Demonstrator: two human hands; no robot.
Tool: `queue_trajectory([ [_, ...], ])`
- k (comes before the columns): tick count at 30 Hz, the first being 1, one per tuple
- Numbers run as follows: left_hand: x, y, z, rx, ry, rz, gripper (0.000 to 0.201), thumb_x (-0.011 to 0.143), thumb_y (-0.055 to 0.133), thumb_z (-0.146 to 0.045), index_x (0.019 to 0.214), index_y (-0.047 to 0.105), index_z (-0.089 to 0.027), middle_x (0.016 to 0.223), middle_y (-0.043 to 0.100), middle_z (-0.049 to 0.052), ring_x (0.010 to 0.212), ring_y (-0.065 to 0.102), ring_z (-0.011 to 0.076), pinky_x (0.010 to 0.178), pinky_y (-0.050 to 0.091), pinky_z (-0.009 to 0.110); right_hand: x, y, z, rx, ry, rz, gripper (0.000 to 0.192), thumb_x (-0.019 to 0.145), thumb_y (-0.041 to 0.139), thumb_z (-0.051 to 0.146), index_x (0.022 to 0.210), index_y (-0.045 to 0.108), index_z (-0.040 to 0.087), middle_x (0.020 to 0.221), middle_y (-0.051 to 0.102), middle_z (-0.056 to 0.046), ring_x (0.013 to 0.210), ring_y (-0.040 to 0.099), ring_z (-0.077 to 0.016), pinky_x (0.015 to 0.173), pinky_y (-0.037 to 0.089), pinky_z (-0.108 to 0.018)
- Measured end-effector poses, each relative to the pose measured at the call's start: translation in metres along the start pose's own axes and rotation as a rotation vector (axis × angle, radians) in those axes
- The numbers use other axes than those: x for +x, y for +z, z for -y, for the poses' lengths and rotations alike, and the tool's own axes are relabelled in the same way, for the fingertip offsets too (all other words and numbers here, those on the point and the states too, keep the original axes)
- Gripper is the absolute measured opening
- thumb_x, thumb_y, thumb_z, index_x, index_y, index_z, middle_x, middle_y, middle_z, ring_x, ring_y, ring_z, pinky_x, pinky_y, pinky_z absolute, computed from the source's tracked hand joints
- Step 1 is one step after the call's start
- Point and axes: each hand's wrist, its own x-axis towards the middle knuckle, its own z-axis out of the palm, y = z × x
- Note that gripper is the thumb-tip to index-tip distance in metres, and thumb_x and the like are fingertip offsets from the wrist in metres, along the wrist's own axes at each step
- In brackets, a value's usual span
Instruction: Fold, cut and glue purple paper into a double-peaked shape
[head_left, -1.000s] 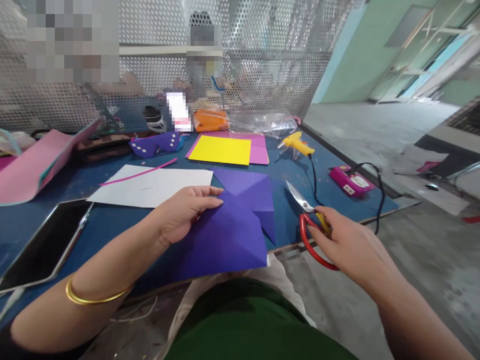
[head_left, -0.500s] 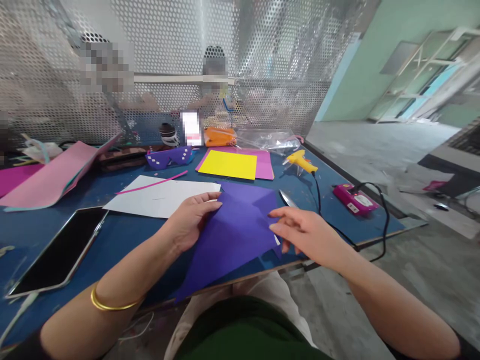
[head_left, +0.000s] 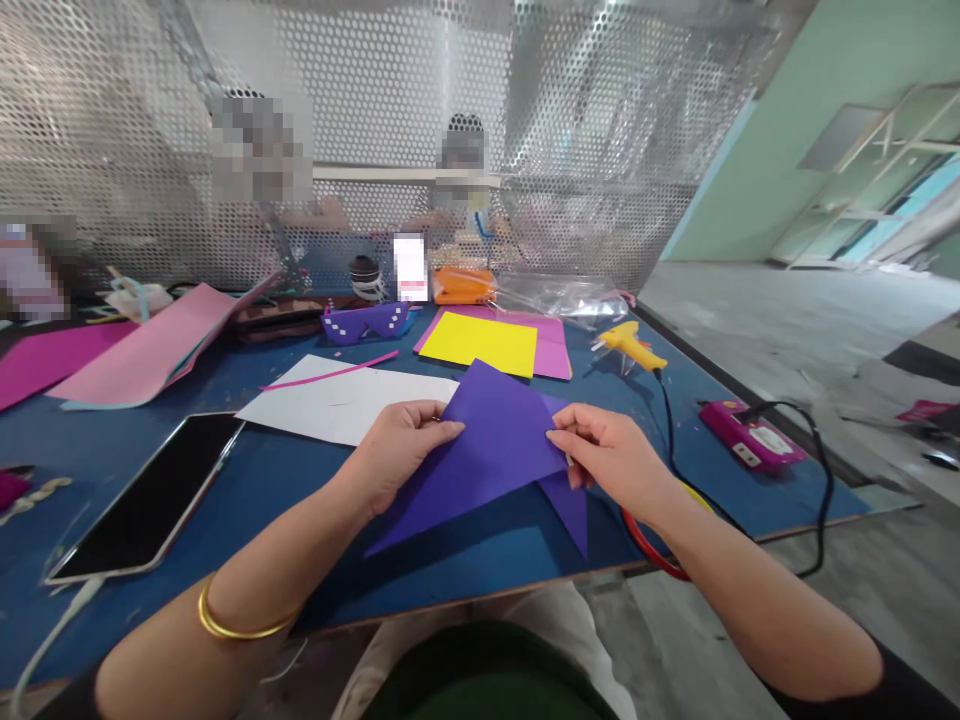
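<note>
The left hand (head_left: 399,452) pinches the purple sheet (head_left: 487,440) along its left edge, its thumb flat on top and the index finger at the edge, mostly hidden behind. The right hand (head_left: 616,455) grips the sheet's right edge between thumb and index fingertip, with the other fingers loosely curled below. The sheet is slanted between the two hands, over the blue table (head_left: 465,560) near its front edge. A pointed purple piece (head_left: 573,515) shows beneath its right side. Red-handled scissors (head_left: 646,550) lie partly hidden by the right forearm. The white paper (head_left: 337,400) sits just beyond the left hand.
</note>
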Motion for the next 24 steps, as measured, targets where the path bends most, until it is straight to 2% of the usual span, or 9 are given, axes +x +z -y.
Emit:
queue_trajectory([
  [7, -0.003, 0.002, -0.001, 0.012, -0.017, 0.039, 0.025, 0.063, 0.084, -0.036, 0.077, 0.074, -0.018, 0.072, 0.074, 0.003, 0.06, 0.064, 0.0151, 0.06, 0.048, 0.026, 0.01, -0.018, 0.003, -0.03, 0.001, 0.067, 0.025, 0.079, 0.066, 0.043, 0.086, 0.062, 0.02, 0.063, 0.057, 0.006, 0.043, 0.044, -0.0072, 0.045, 0.033, -0.024],
  [13, -0.006, 0.005, 0.002, 0.037, -0.01, 0.104, 0.026, 0.064, 0.086, -0.037, 0.079, 0.077, -0.018, 0.079, 0.077, 0.005, 0.068, 0.068, 0.0182, 0.068, 0.052, 0.029, 0.022, -0.016, 0.023, -0.063, -0.015, 0.126, 0.027, 0.078, 0.07, 0.035, 0.099, 0.064, 0.019, 0.067, 0.056, 0.007, 0.045, 0.046, -0.0065, 0.047, 0.037, -0.023],
  [17, -0.003, 0.002, 0.003, 0.053, -0.046, 0.127, 0.033, 0.065, 0.086, -0.044, 0.085, 0.079, -0.019, 0.081, 0.077, 0.007, 0.07, 0.069, 0.0206, 0.066, 0.051, 0.029, 0.042, -0.018, 0.033, -0.074, 0.011, 0.232, 0.014, 0.076, 0.073, 0.028, 0.084, 0.066, 0.02, 0.062, 0.056, 0.007, 0.038, 0.041, -0.0047, 0.04, 0.03, -0.022],
  [19, 0.0, -0.004, -0.001, 0.036, -0.005, 0.023, 0.039, 0.068, 0.084, -0.051, 0.09, 0.078, -0.019, 0.088, 0.077, 0.008, 0.078, 0.069, 0.0216, 0.066, 0.05, 0.028, 0.058, -0.029, 0.037, -0.082, 0.037, 0.239, 0.012, 0.077, 0.075, 0.027, 0.081, 0.067, 0.018, 0.063, 0.059, 0.006, 0.037, 0.039, -0.0039, 0.038, 0.029, -0.021],
  [21, 0.004, -0.011, -0.007, -0.022, 0.099, -0.155, 0.045, 0.07, 0.081, -0.055, 0.096, 0.077, -0.019, 0.101, 0.076, 0.01, 0.093, 0.068, 0.0241, 0.07, 0.051, 0.028, 0.076, -0.045, 0.039, -0.087, 0.041, 0.163, 0.013, 0.087, 0.07, 0.029, 0.088, 0.068, 0.016, 0.069, 0.062, 0.005, 0.042, 0.044, -0.0039, 0.043, 0.035, -0.02],
  [22, 0.006, -0.016, -0.011, -0.058, 0.162, -0.254, 0.046, 0.072, 0.079, -0.056, 0.1, 0.075, -0.019, 0.11, 0.074, 0.01, 0.103, 0.066, 0.0251, 0.075, 0.051, 0.029, 0.086, -0.054, 0.041, -0.091, 0.044, 0.107, 0.02, 0.093, 0.064, 0.034, 0.092, 0.068, 0.014, 0.074, 0.063, 0.003, 0.05, 0.053, -0.0066, 0.049, 0.042, -0.021],
  [23, 0.008, -0.02, -0.013, -0.094, 0.221, -0.348, 0.046, 0.074, 0.077, -0.056, 0.104, 0.073, -0.02, 0.12, 0.071, 0.011, 0.112, 0.062, 0.0256, 0.08, 0.051, 0.029, 0.096, -0.062, 0.042, -0.093, 0.039, 0.043, 0.028, 0.099, 0.057, 0.04, 0.102, 0.067, 0.013, 0.087, 0.066, 0.0, 0.066, 0.064, -0.0121, 0.061, 0.051, -0.025],
  [24, 0.01, -0.024, -0.015, -0.121, 0.27, -0.425, 0.045, 0.078, 0.073, -0.055, 0.107, 0.07, -0.021, 0.127, 0.068, 0.01, 0.119, 0.059, 0.0251, 0.084, 0.05, 0.029, 0.105, -0.07, 0.042, -0.097, 0.033, -0.016, 0.033, 0.101, 0.054, 0.043, 0.113, 0.065, 0.014, 0.105, 0.067, -0.003, 0.087, 0.068, -0.0188, 0.074, 0.057, -0.033],
])
